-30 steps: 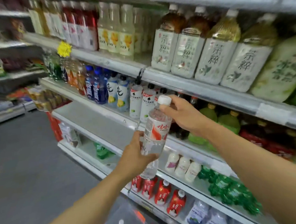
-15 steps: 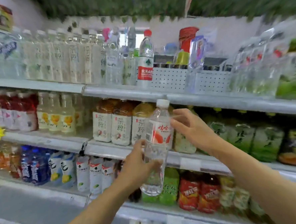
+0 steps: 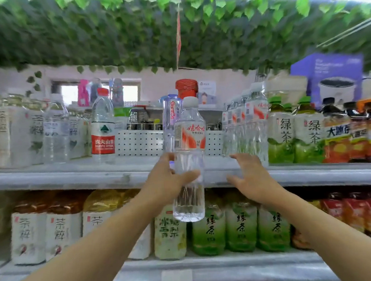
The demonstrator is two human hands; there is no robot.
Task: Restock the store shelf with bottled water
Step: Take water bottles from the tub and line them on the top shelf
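My left hand (image 3: 165, 182) gripped the water bottle (image 3: 189, 161) upright before the top shelf (image 3: 73, 174); my right hand (image 3: 251, 179) hung spread just beside it, near matching bottles (image 3: 246, 123).

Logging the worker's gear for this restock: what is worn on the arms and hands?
Nothing visible. The left hand and right hand are bare: no gloves, rings, watch or wristbands show. Both forearms are uncovered to the frame's bottom edge, so any sleeves end out of view.
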